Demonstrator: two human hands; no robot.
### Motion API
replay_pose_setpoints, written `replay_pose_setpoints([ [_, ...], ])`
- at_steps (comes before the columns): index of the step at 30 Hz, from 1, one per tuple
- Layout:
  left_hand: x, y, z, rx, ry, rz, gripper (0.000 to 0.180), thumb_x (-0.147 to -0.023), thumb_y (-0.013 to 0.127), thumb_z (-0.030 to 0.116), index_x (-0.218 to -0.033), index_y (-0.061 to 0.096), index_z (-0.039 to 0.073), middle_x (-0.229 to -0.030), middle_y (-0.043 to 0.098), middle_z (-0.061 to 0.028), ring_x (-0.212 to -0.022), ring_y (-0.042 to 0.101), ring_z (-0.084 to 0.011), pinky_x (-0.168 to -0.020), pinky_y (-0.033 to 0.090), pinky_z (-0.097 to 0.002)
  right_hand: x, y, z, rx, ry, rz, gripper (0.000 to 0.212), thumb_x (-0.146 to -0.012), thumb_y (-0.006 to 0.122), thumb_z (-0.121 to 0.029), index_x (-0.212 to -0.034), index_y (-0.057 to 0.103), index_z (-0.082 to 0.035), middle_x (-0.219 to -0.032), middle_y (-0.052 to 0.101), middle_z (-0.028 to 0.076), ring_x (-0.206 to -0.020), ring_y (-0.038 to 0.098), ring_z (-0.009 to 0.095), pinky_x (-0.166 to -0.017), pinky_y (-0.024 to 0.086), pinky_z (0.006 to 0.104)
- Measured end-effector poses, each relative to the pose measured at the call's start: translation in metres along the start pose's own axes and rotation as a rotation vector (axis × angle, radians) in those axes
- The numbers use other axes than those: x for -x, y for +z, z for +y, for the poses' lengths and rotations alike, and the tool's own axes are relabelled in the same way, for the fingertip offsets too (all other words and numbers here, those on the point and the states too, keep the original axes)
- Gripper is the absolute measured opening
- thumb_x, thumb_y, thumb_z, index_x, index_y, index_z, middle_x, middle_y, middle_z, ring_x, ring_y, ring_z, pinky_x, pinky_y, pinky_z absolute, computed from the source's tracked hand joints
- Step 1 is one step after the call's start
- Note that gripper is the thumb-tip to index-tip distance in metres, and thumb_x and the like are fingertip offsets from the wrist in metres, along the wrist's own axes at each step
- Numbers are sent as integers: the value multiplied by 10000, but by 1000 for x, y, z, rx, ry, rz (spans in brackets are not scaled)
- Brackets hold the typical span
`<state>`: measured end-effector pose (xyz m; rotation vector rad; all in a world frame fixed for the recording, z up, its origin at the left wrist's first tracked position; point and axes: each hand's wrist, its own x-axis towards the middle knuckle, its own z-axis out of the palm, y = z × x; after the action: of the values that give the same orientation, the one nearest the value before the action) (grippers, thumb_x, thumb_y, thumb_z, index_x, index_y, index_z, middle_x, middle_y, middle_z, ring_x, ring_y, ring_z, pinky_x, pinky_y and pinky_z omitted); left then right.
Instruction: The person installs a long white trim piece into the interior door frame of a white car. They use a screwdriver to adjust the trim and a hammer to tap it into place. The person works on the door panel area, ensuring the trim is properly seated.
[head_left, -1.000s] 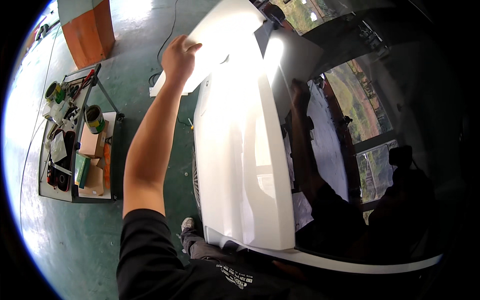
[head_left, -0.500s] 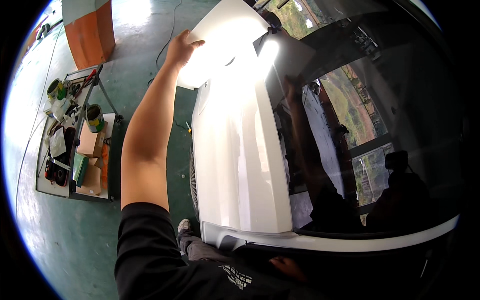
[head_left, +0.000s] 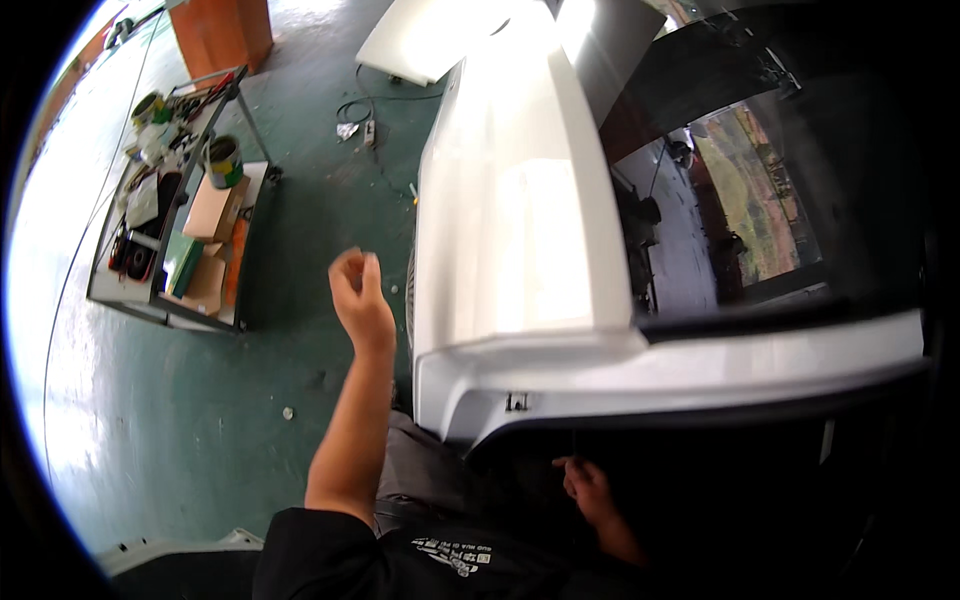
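Note:
My left hand (head_left: 358,290) is in the air over the green floor, left of a white car body (head_left: 520,220) and apart from it. Its fingers are curled in toward the thumb, and nothing shows in them. My right hand (head_left: 588,488) is low in the dark opening below the car's white edge. Its fingers are bent together near a thin dark line, and shadow hides what they hold, if anything. A small metal latch piece (head_left: 517,402) sits on that white edge. At the far end, a brightly lit flat white panel (head_left: 420,40) meets the car body.
On the left, a wheeled cart (head_left: 240,290) carries an open can (head_left: 224,162), cardboard boxes (head_left: 215,208) and tools. An orange pillar (head_left: 222,35) stands behind it. A cable (head_left: 375,100) lies on the floor. Dark reflective glass (head_left: 720,200) covers the right side.
My left hand has come off the flat white panel and drawn back toward me, its fingers curling. My right hand shows more fully in the opening. The view has shifted.

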<state>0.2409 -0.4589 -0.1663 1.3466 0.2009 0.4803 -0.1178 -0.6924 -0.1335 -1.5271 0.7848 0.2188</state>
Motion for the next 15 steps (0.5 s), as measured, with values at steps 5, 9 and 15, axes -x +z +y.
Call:
replay_pose_setpoints([
  [5,185,-85,-41,-61,-240,-53,162,-893,587,117,-1013,551,15,-915,561,-49,-834,526,-136,-774,433,-257,5,-10,7,-161,-160,-127,272,-994,420,-237,-1034,579,-20,-592,407,-36,-500,336,42,-464,270,191],
  [9,301,-116,-22,-211,-349,-606,288,-887,628,271,-1002,600,9,-917,636,-113,-863,596,-194,-794,461,-313,11,-9,11,-263,-169,-196,268,-992,414,-246,-985,569,-28,-581,392,-38,-483,325,44,-472,283,194],
  [15,448,-124,14,16,-711,-1530,594,-910,540,493,-1247,511,5,-1206,549,-130,-1139,495,-200,-972,387,-314,30,-10,9,-258,-243,-302,275,-992,426,-271,-938,559,-36,-559,341,-49,-447,293,42,-465,278,205],
])
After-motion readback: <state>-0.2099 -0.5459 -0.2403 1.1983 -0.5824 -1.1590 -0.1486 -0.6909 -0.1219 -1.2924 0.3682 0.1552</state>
